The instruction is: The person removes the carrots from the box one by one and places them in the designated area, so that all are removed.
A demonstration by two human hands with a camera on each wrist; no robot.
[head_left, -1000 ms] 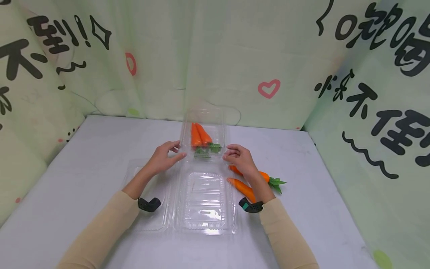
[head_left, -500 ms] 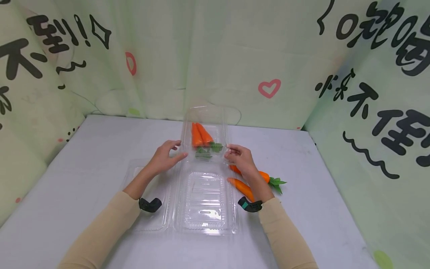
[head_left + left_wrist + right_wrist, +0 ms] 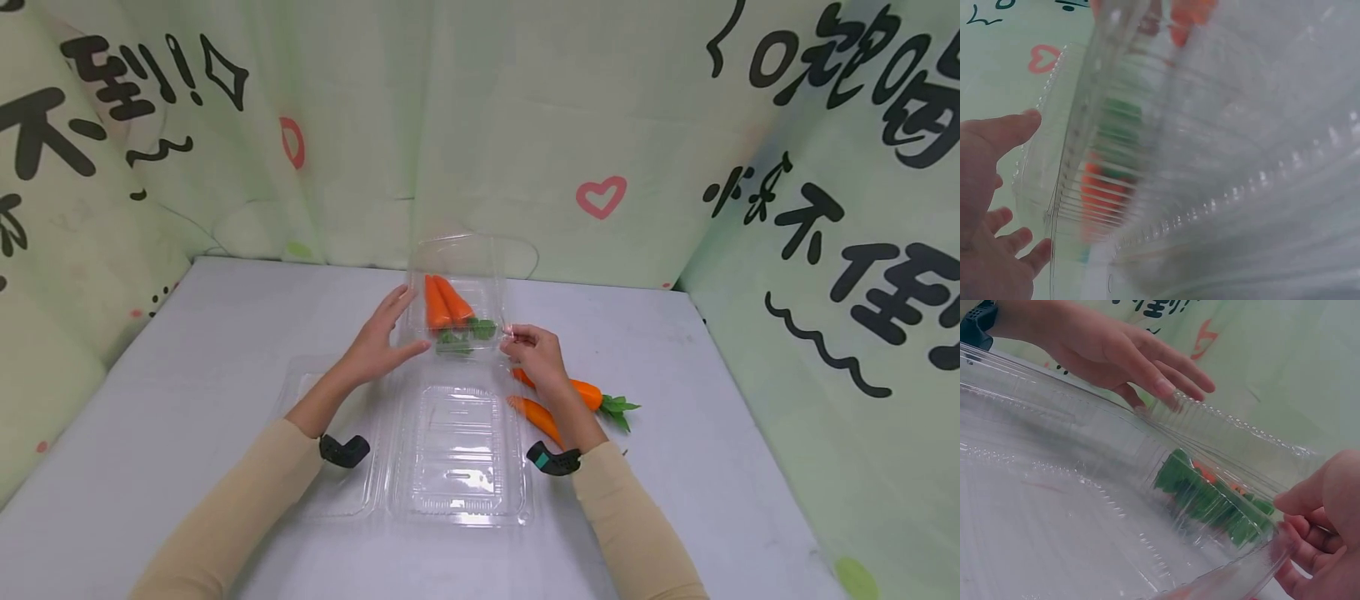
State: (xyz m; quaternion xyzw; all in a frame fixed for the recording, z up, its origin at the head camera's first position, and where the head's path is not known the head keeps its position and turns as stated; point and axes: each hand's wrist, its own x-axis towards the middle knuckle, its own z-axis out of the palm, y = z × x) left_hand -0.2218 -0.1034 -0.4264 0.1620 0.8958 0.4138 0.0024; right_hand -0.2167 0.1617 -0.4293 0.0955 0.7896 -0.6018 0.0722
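Observation:
Two carrots (image 3: pixel 448 302) with green tops lie inside a clear plastic clamshell box (image 3: pixel 487 275) at the back of the table. My left hand (image 3: pixel 378 340) is at the box's left side, fingers and thumb extended. In the right wrist view the left hand (image 3: pixel 1141 365) has its fingertips right at the box's upper rim. Thumb and fingers of my right hand (image 3: pixel 536 357) pinch the front right corner of the box. In the right wrist view the right hand (image 3: pixel 1322 531) has its thumb on top of that corner and its fingers curled below.
A second clear plastic container (image 3: pixel 457 446) spreads in front of the box, between the forearms. Another clear piece (image 3: pixel 341 492) lies left of it, partly under the left forearm. Two loose carrots, one upper (image 3: pixel 588 393) and one lower (image 3: pixel 536 417), lie partly behind the right forearm.
My left hand has spread its fingers and shifted slightly forward along the box's left side. The right hand's fingers have come onto the box's corner. The box's far edge appears slightly higher.

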